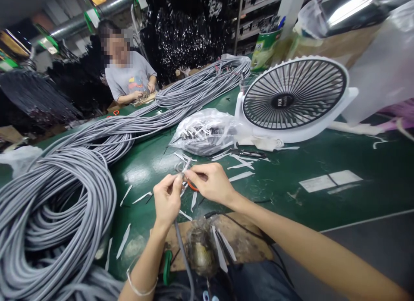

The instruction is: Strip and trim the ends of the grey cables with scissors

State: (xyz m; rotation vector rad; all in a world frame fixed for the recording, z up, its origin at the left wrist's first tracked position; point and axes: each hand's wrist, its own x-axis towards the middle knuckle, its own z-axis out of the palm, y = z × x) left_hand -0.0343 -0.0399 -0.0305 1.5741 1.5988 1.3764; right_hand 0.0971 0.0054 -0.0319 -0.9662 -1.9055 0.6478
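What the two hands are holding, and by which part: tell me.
A gray cable, near its end: the left hand pinches it there; the right hand is at the same end, its exact hold unclear.

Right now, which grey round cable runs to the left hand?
The single grey cable running down from the left hand; the others lie gathered in thick grey bundles.

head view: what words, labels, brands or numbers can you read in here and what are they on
"FAN": on the hub of the white desk fan; the smaller lettering below it is too small to read.
Green can: any lettering is too blurred to read.
Green-edged tags at the back: nothing legible.
White paper slips on the table: no readable text.
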